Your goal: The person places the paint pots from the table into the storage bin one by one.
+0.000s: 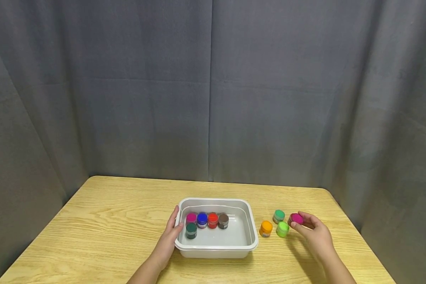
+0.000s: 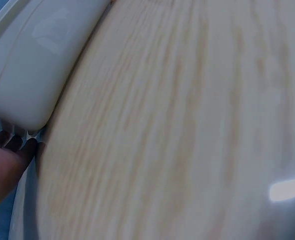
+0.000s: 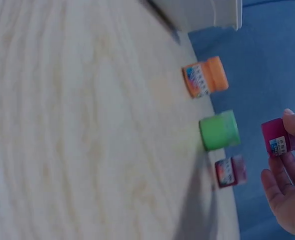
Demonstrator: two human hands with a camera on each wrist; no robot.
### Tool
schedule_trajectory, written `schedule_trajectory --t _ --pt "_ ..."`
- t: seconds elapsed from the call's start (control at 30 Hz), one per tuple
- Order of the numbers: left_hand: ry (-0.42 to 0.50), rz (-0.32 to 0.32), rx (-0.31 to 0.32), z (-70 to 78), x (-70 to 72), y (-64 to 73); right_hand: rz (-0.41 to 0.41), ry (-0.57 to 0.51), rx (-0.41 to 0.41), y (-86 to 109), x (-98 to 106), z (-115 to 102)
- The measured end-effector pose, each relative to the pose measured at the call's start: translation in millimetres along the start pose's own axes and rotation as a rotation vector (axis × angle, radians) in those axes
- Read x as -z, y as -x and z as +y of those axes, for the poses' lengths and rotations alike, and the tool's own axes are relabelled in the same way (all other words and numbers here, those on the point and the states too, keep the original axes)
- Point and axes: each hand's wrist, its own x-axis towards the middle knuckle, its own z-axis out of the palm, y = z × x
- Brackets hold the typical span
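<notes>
A white plastic tub (image 1: 216, 247) stands on the table, and my left hand (image 1: 168, 238) grips its left side with the thumb over the rim. Fingers of that hand (image 2: 10, 162) lie against the tub's outer wall (image 2: 42, 65) in the left wrist view. My right hand (image 1: 316, 234) pinches a small magenta paint jar (image 3: 276, 137) between thumb and fingers, apart from the other jars in the right wrist view. Near it stand an orange jar (image 1: 266, 228), a light green jar (image 1: 282, 229) and a teal-green jar (image 1: 278, 216). A dark red jar (image 3: 231, 171) also shows beside the light green one.
Inside the tub are a magenta jar (image 1: 191, 219), a blue jar (image 1: 202, 220), a red jar (image 1: 212, 220), a brown jar (image 1: 223, 221) and a dark green jar (image 1: 191, 230). Grey curtains (image 1: 209, 98) hang behind the wooden table (image 1: 103, 221).
</notes>
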Motion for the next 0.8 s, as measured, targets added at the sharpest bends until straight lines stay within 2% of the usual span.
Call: schedule_trajectory --t 0.43,0.67,0.8 --pt "-0.003 -0.004 0.009 2.4 -0.6 1.0 -0.043 -0.044 0.095 3.1 -12.6 -39.0" --pt "-0.008 -0.002 0.005 2.8 -0.6 1.2 -0.076 -0.135 0.123 4.2 -27.9 -59.3" --pt "-0.013 0.0 0.006 1.7 -0.3 1.3 -0.087 -0.149 0.148 6.1 -37.9 -71.2"
